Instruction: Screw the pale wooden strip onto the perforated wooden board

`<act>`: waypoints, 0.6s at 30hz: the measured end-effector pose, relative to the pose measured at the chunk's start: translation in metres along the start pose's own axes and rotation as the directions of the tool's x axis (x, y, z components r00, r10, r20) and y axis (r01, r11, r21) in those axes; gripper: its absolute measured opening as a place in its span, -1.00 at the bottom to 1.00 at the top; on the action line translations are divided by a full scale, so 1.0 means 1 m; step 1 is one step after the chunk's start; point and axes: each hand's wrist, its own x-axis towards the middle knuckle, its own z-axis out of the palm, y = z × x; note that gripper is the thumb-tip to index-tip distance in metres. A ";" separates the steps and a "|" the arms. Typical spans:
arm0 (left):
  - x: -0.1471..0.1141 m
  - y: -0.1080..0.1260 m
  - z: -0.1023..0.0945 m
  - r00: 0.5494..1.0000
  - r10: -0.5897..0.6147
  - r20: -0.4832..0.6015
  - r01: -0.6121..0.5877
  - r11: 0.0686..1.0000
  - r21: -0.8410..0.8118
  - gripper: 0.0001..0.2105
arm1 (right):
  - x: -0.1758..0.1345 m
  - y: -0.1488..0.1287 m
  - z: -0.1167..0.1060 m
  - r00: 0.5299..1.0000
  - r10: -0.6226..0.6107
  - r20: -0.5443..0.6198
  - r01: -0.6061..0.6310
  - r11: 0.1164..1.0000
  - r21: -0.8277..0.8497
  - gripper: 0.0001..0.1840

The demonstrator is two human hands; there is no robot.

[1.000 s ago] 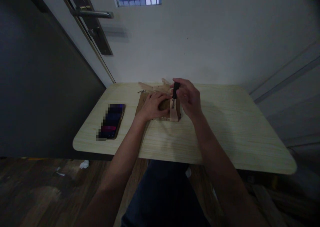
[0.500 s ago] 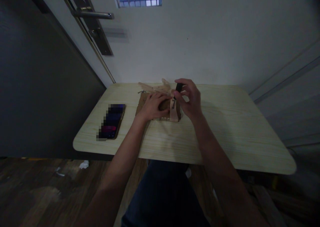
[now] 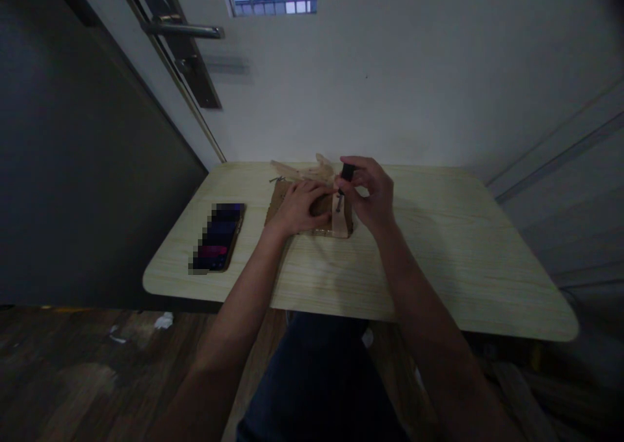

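Observation:
A small wooden assembly (image 3: 341, 220) lies on a piece of brown cardboard (image 3: 274, 199) near the far middle of the table. My left hand (image 3: 298, 207) presses flat on the wooden piece and holds it down. My right hand (image 3: 371, 193) grips a screwdriver with a black handle (image 3: 347, 171), held upright with its tip on the light wooden strip. Pale wooden parts (image 3: 305, 168) lie just behind the hands, and a few small dark screws (image 3: 275, 179) sit beside them.
A phone (image 3: 218, 236) lies on the light wood table (image 3: 463, 260) to the left of the cardboard. A white wall rises behind the table; a door with a metal lever handle (image 3: 188, 31) stands at the left. My dark-trousered legs are under the near edge.
My right hand's fingers have shifted around the screwdriver handle, which stays upright on the wooden strip. My left hand has not moved.

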 end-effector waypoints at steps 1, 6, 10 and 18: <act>0.000 0.000 0.000 1.000 -0.001 0.001 0.001 1.000 -0.001 -0.49 | 0.000 0.000 0.000 1.000 -0.003 -0.014 0.002 1.000 -0.006 -0.60; 0.000 0.000 0.000 1.000 0.003 -0.016 -0.003 1.000 -0.006 -0.48 | 0.000 -0.009 -0.002 0.998 0.013 0.055 -0.014 0.999 0.032 -0.54; 0.000 -0.001 0.001 1.000 -0.001 -0.006 0.001 1.000 -0.001 -0.48 | 0.000 -0.012 -0.004 0.991 0.032 0.126 -0.046 0.993 0.104 -0.54; -0.001 0.000 -0.001 1.000 0.006 -0.007 -0.006 1.000 -0.001 -0.50 | 0.001 -0.001 -0.001 0.999 0.039 0.005 -0.039 0.998 0.043 -0.56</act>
